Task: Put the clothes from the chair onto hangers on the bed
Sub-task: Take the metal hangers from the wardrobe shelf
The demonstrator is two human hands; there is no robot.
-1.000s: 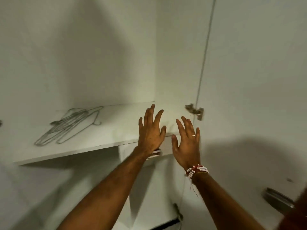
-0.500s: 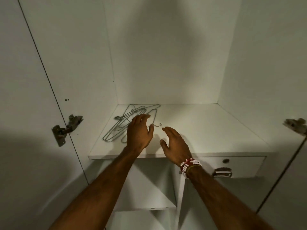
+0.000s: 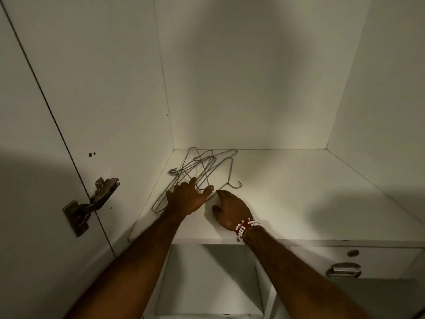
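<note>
Wire hangers, heaped, left of wardrobe shelf.
Left hand on them, fingers spread; right hand just beside (loosely curled, gripping nothing).

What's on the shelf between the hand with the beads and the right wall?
Nothing. In the head view, the white shelf is bare from the right hand across to the right wall.

I saw the left hand resting on the hangers, the right hand beside it on the shelf.
</note>
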